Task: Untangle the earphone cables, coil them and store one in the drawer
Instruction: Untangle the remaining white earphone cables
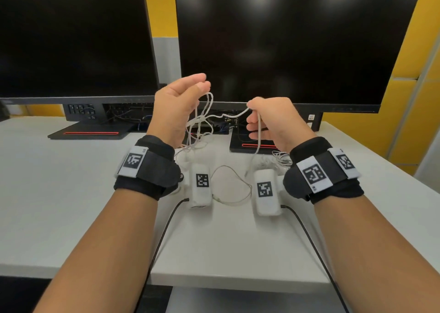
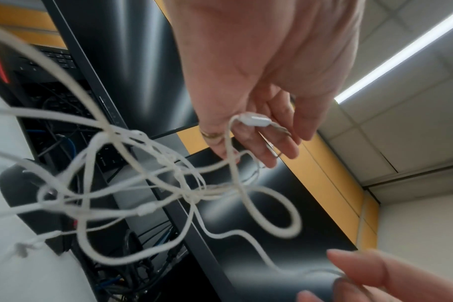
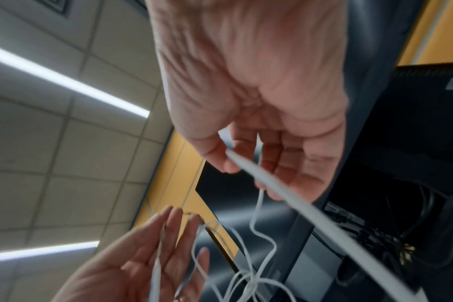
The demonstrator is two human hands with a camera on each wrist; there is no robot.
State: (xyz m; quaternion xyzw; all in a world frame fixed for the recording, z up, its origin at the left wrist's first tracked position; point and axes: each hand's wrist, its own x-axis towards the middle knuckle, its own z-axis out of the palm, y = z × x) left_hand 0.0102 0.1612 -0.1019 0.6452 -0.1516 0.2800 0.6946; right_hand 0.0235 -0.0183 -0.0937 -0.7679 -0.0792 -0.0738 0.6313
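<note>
Both hands hold a tangle of thin white earphone cables [image 1: 202, 122] up.
Left hand [image 1: 177, 105] pinches loops; right hand [image 1: 273, 124] grips strands; two black monitors [image 1: 285, 38] behind.

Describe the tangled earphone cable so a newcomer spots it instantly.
Start at the right-hand monitor. In front of its lower edge, two raised hands hold the white tangled earphone cable between them. Unlike the cable lying flat on the desk, it hangs knotted in mid-air.
</note>
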